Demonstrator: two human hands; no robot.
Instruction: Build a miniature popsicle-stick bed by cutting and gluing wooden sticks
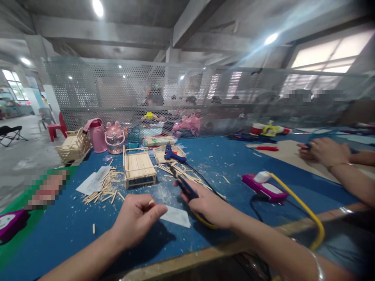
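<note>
"Several things sit left of the small bed-shaped frame of pale wooden sticks (140,167). What's farthest out?"

"Well left of that frame, a second piece built of pale sticks (73,146). Nearer it, toward the back, a tall pink bottle (99,139) and a rounded pink jug with ears (114,136)."

"And right beside it?"

"Just left of the frame, a heap of short loose sticks (108,187), partly on creased white paper (91,182)."

"Where's the person's left hand (136,218)?"

"On the near side of the frame, thumb and forefinger pinched on a small pale piece (151,202); too little shows to name it."

"To the right?"

"Just right of the frame, a blue glue gun (175,155) lies over a low stick tray (159,157). Nearer us than the frame, a white paper slip (177,216) lies on the blue tabletop (202,244)."

"The right hand (205,203)?"

"Right of the frame, on its near side, fingers closed round dark-blue-handled pliers (186,189). Whether the jaws are parted, I can't tell."

"Farther along?"

"Well right of the frame, a magenta power strip (271,192) with a yellow cable (304,206), then a co-worker's hands (328,151)."
</note>
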